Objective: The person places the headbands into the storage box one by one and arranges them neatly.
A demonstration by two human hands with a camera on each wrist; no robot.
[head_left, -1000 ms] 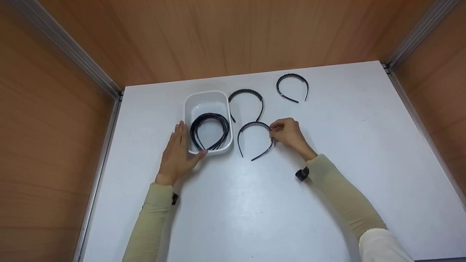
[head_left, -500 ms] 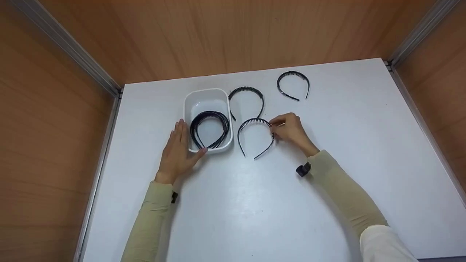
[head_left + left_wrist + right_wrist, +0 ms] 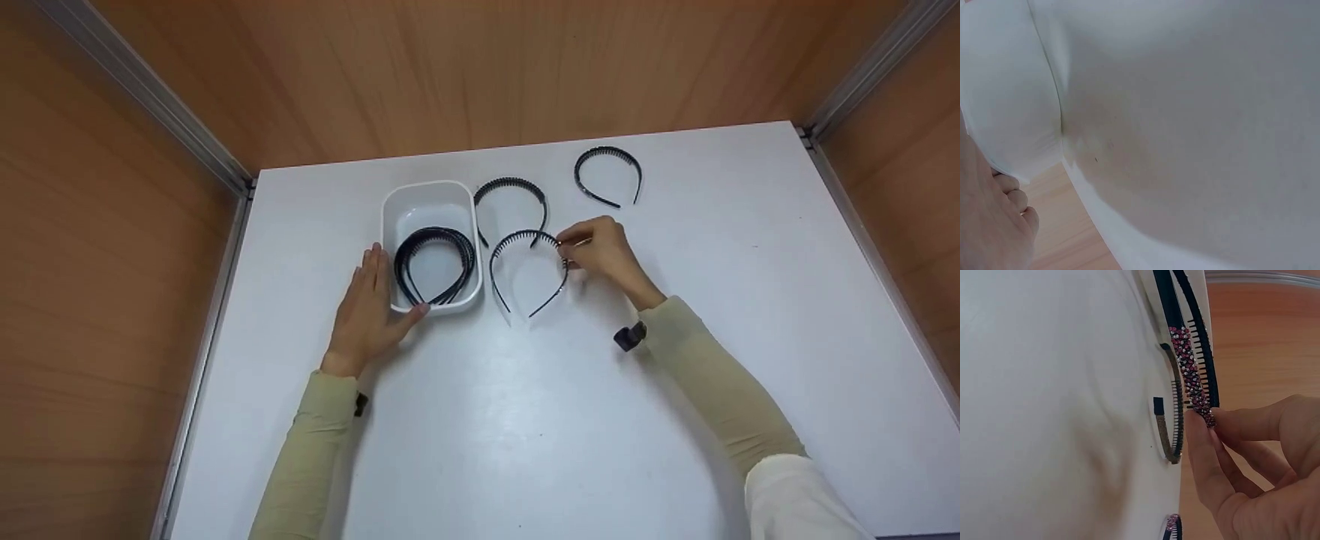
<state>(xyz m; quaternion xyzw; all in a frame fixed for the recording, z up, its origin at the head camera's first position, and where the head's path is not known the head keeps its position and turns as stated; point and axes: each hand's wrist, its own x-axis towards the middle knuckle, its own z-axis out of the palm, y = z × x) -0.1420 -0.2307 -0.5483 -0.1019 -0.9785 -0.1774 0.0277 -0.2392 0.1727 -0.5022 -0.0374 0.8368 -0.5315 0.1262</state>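
Black pinched headband [image 3: 1189, 370], arch far, tips near

The headband [image 3: 1187, 364] I hold is black, speckled with pink and silver dots. Another headband [image 3: 1163, 430] shows a brownish-gold, glittery stretch with a dark tip. In the white box [image 3: 427, 217], the bundled headbands [image 3: 401, 259] look black. My table [image 3: 570, 442] is white, my sleeves [image 3: 311, 435] pale olive green, the walls [image 3: 525, 75] warm brown with darker wood grain.
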